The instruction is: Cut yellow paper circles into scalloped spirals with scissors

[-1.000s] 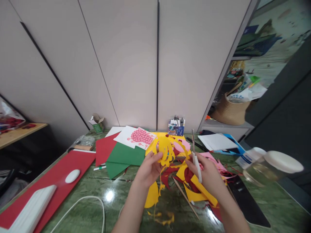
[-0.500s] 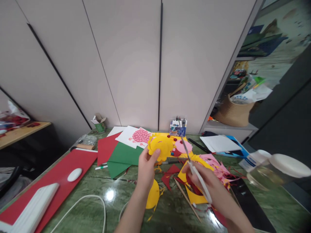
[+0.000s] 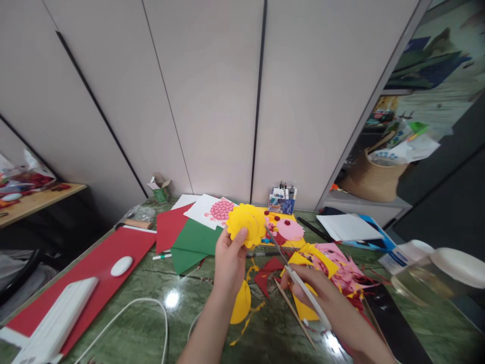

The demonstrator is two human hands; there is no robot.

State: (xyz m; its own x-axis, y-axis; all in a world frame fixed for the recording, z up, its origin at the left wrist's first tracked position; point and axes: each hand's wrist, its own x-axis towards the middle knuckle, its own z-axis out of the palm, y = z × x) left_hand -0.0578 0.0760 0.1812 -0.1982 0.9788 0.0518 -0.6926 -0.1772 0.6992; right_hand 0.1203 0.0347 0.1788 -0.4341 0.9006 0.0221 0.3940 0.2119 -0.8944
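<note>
My left hand (image 3: pixel 230 263) pinches a yellow paper flower (image 3: pixel 247 217) with a scalloped edge, the thumb pressed on its face. A curved line shows on the paper. My right hand (image 3: pixel 314 285) is closed round a pair of white-handled scissors (image 3: pixel 296 279), seen nearly edge-on. Their grey blades point up and left, with the tip close to the flower's right edge; whether they touch cannot be made out. Below my left hand lies a round yellow paper piece (image 3: pixel 241 306) with thin yellow offcuts. Red paper scraps (image 3: pixel 268 275) and a wooden stick (image 3: pixel 293 313) lie between my forearms.
Green sheets (image 3: pixel 195 240), red sheets (image 3: pixel 172 227) and a card with pink dots (image 3: pixel 222 210) lie behind. Pink scraps (image 3: pixel 341 260) and a clear lidded jar (image 3: pixel 420 283) stand right. A keyboard (image 3: pixel 62 318), mouse (image 3: pixel 122 266) and white cable (image 3: pixel 165 323) occupy the left.
The yellow flower has turned to face me more and moved slightly left. The scissors have lowered, their tip shifting down and left. The view has shifted slightly.
</note>
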